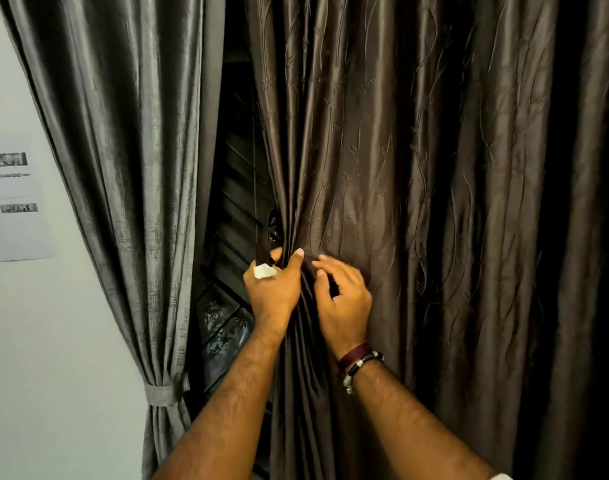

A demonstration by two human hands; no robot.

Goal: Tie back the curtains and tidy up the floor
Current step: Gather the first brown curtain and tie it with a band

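**Brown curtain gathered at centre frame, both hands on its folds**

The brown curtain point(417, 202) fills the centre and right of the frame, hanging in deep vertical folds with a faint vine pattern stitched into the cloth. Its left edge is bunched together a little below the middle of the frame. The left hand point(273, 289) grips that bunched edge, thumb on the front of the folds and fingers curled round behind them. A dark strap point(263, 249) rises from the top of this hand toward a dark glossy hook point(272, 225) just above it; whether the fingers pinch the strap as well cannot be told. A small white patch point(264, 271) sits on the hand near the knuckles.

The right hand point(343, 299) lies just beside the left, to its right, fingers bent and their tips pressing into the same folds. It seems to pinch the cloth, though motion blur hides how firmly. A maroon band and a dark bracelet point(360, 360) circle its wrist.

At the left of the frame hangs a grey curtain point(130, 168), already cinched at lower left by a matching tieback point(161, 394). Between the two curtains a dark window point(230, 237) with slats and patterned glass shows. Printed papers point(14, 202) are stuck to the white wall point(54, 375) at the left edge.
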